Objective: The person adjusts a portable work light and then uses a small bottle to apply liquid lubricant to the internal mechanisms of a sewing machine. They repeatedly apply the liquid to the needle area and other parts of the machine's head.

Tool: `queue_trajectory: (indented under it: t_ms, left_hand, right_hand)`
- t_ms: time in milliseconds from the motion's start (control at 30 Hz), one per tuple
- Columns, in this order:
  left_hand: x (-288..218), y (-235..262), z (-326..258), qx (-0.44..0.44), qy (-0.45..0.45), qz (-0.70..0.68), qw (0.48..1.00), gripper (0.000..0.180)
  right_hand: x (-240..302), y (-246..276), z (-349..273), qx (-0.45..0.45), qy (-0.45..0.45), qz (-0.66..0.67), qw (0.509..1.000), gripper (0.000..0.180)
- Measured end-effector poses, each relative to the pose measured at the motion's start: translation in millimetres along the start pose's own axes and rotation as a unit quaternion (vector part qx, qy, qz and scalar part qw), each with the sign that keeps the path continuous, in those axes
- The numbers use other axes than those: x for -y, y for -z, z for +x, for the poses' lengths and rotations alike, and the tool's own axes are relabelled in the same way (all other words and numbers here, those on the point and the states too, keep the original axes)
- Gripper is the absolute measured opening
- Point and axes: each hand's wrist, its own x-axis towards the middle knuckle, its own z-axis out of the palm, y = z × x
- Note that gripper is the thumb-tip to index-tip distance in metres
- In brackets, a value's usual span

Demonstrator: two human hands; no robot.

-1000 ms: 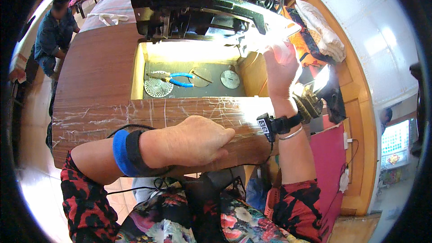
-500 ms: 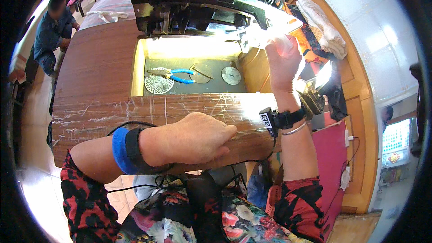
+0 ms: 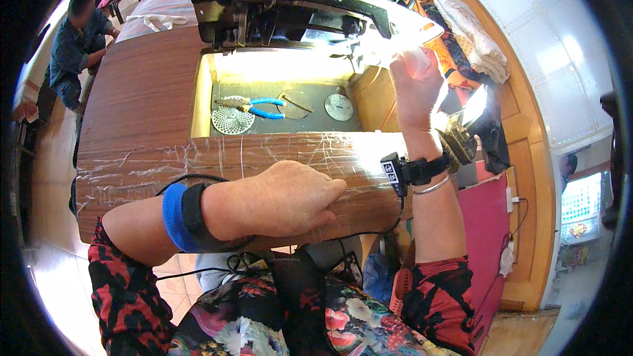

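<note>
A black sewing machine (image 3: 283, 10) is tipped back on its far side, its underside showing above a lit opening in the wooden table. At the machine's right end, my right hand (image 3: 417, 89) is raised with bent fingers in strong glare; what they grip is washed out. Over the scratched near part of the table, my left hand (image 3: 280, 198) is curled closed, back up, its inner side hidden. Inside the opening lie blue-handled pliers (image 3: 267, 115), partly over a perforated metal disc (image 3: 232, 122). A round plate (image 3: 338, 107) lies to their right.
The wooden table (image 3: 138, 89) spreads left of the opening. A small motor-like metal part (image 3: 456, 142) stands right of my right wrist. Folded bedding (image 3: 471, 39) is piled at the far right. Another person (image 3: 76, 53) crouches at the far left. A black cable runs from my right wristband.
Both hands keep nearly the same place and shape; my right hand shifts very slightly. The person at the far left moves an arm.
</note>
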Motion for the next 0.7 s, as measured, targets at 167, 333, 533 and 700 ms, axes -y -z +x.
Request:
queue_trajectory:
  t_ms: [167, 333, 533, 700]
  left_hand:
    - [1, 0, 0, 0.005, 0.0, 0.003, 1.0, 0.03]
    - [0, 1, 0, 0.011, 0.001, 0.007, 1.0, 0.031]
    - [0, 1, 1, 0.008, 0.002, 0.01, 1.0, 0.032]
    - [-1, 0, 1, 0.001, -0.003, 0.016, 1.0, 0.033]
  right_hand:
    - [-8, 3, -1, 0.004, 0.006, 0.014, 1.0, 0.023]
    - [-19, 4, -4, 0.01, 0.014, 0.031, 0.999, 0.021]
    - [-21, 20, -14, -0.011, -0.12, 0.137, 0.983, 0.024]
    - [-23, 16, -21, 0.008, -0.081, 0.133, 0.988, 0.022]
